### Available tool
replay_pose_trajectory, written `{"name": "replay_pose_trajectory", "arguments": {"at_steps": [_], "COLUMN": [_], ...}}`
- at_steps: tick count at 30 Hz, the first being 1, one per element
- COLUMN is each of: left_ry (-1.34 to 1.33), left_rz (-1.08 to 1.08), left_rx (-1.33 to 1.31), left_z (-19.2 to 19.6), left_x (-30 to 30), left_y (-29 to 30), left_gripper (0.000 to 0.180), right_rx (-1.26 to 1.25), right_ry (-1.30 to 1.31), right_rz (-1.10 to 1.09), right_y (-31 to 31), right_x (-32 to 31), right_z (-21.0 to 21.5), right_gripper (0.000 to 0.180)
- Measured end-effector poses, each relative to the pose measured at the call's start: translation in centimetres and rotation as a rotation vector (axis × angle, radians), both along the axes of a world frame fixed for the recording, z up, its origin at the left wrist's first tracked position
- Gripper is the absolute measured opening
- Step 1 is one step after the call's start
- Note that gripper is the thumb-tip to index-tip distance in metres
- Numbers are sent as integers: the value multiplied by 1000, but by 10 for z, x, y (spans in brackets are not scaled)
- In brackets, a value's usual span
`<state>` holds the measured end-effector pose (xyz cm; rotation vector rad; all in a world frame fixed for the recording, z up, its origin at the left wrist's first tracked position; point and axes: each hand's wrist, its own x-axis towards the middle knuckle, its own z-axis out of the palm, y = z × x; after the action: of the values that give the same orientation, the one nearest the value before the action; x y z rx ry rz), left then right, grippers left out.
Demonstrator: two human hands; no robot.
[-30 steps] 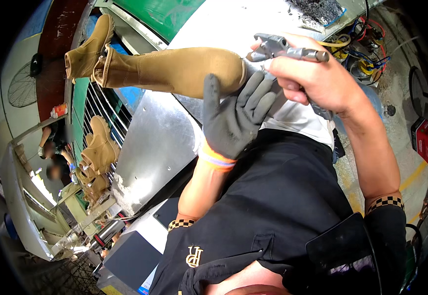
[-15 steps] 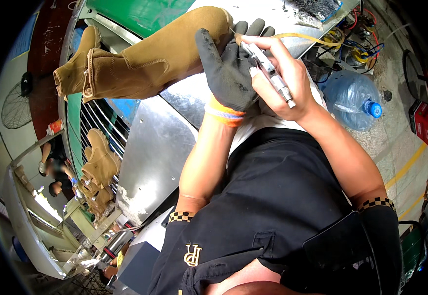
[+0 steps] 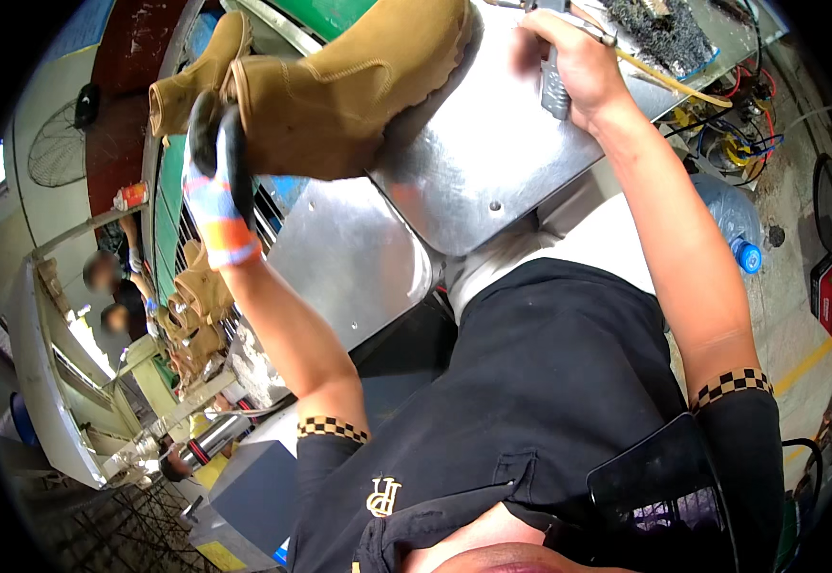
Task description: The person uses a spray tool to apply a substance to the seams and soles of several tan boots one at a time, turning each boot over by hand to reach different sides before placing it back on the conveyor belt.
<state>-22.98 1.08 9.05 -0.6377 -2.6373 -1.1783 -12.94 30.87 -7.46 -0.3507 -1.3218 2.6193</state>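
My left hand (image 3: 213, 177), in a dark glove with an orange and blue cuff, grips the open top of a tan suede boot (image 3: 358, 86). The boot lies on its side across a shiny metal bench (image 3: 492, 172), sole end pointing right. My bare right hand (image 3: 578, 62) is raised at the top right, apart from the boot. It is closed around a grey metal hand tool (image 3: 551, 91) that hangs down from the fist. A second tan boot (image 3: 191, 72) shows just behind the one I hold.
Several more tan boots (image 3: 191, 315) stand on a rack at the left, with people (image 3: 110, 286) behind it. A black brush pad (image 3: 654, 24), a yellow hose (image 3: 674, 86) and tangled wires (image 3: 721, 129) are beside the bench. A blue water bottle (image 3: 733, 229) and a red box (image 3: 831, 296) stand on the floor.
My left hand slid from the boot's sole end to its open top at the left. My right hand carried the tool up and to the right, off the boot.
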Motion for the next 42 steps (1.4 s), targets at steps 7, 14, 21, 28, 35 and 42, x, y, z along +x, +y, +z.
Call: {"name": "replay_pose_trajectory", "arguments": {"at_steps": [7, 14, 21, 28, 35, 42], "left_ry": [-398, -479, -348, 384, -738, -809], "left_rz": [-60, -253, -512, -453, -815, -1249], "left_rx": [142, 696, 676, -258, 231, 168], "left_z": [8, -58, -49, -58, -10, -38], "left_x": [48, 24, -101, -237, -21, 129], "left_y": [11, -3, 105, 240, 235, 112], "left_gripper": [46, 39, 36, 33, 56, 70], "right_rx": [8, 371, 428, 400, 579, 349], "right_ry": [-65, -11, 65, 78, 37, 20], "right_rz": [114, 18, -277, -193, -248, -228], "right_y": [-27, -14, -1, -2, 7, -6], "right_x": [-16, 15, 6, 8, 10, 2], "right_z": [39, 37, 12, 26, 15, 16], "right_gripper": [16, 36, 41, 50, 49, 43]}}
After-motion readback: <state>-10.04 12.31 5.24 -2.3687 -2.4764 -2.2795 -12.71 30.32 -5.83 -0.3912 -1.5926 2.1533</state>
